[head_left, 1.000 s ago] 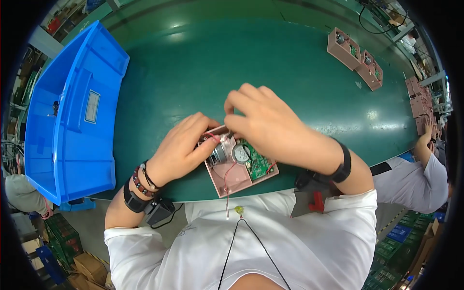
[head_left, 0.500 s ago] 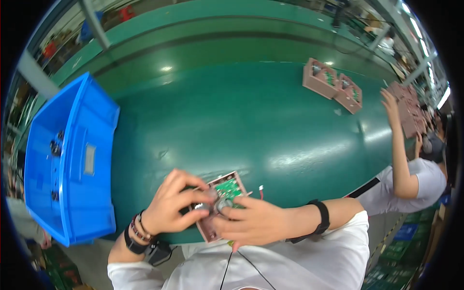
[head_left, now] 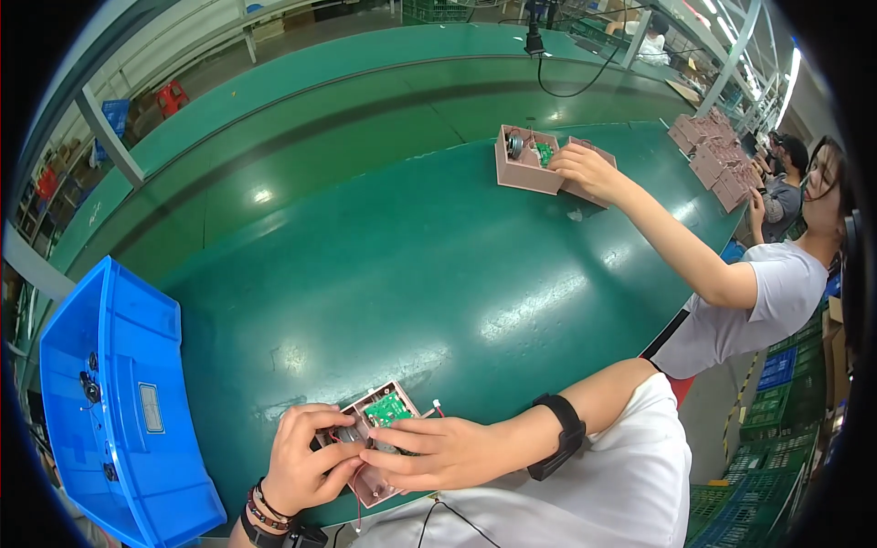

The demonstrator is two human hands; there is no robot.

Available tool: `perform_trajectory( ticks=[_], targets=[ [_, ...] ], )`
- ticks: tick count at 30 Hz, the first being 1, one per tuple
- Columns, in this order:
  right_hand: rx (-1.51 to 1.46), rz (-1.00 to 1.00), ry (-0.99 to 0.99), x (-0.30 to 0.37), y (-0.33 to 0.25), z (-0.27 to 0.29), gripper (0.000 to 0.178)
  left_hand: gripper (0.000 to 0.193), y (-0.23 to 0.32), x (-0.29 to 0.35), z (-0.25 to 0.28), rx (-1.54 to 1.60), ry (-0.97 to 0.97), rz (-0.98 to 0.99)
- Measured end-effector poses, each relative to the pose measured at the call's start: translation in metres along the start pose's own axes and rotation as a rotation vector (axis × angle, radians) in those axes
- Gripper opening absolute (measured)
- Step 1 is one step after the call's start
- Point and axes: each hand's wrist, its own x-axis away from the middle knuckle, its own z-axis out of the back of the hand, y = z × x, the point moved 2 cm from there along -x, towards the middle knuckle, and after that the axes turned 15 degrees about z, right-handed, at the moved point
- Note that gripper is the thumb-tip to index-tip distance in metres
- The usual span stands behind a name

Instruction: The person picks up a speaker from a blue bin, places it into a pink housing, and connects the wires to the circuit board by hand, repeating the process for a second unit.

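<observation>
A pinkish-brown open box (head_left: 408,395) lies on the bench close in front of me, with a green circuit board (head_left: 385,408) in its far part. My left hand (head_left: 309,459) curls over the box's left side, thumb and fingers closed around a round grey speaker (head_left: 346,435). Across the near part reaches my right hand (head_left: 443,453), its fingers bent over another grey round part, mostly covered. Both hands' fingertips meet inside the box. A red wire (head_left: 358,511) hangs over its near edge, and a small white connector (head_left: 437,403) sticks out at the right.
At left stands a blue bin (head_left: 151,347) holding several black round parts with wires. Farther off on the green bench (head_left: 365,274) are two boxes (head_left: 527,173), one under a co-worker's hand (head_left: 585,172). Stacked pinkish boxes (head_left: 717,155) stand at the far right.
My view has turned, so the bench things sit elsewhere in the picture. The co-worker's hand has come forward to the far boxes. My hands stay at the near box, and a red wire now hangs from it.
</observation>
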Motion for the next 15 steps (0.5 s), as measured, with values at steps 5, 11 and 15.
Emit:
perform_trajectory(
  ticks=[5, 11, 15],
  targets=[
    [-0.088, -0.044, -0.154, -0.003, 0.006, 0.0, 0.022, 0.015, -0.002, 0.001, 0.0, -0.011, 0.073, -0.038],
    [-0.03, -0.021, -0.287, -0.007, 0.008, 0.016, 0.021, 0.017, -0.003, -0.006, 0.003, 0.064, 0.246, 0.06],
    [0.111, -0.062, -0.338, -0.008, 0.012, 0.015, 0.031, 0.019, -0.013, -0.007, 0.008, 0.109, 0.265, 0.097]
  ],
)
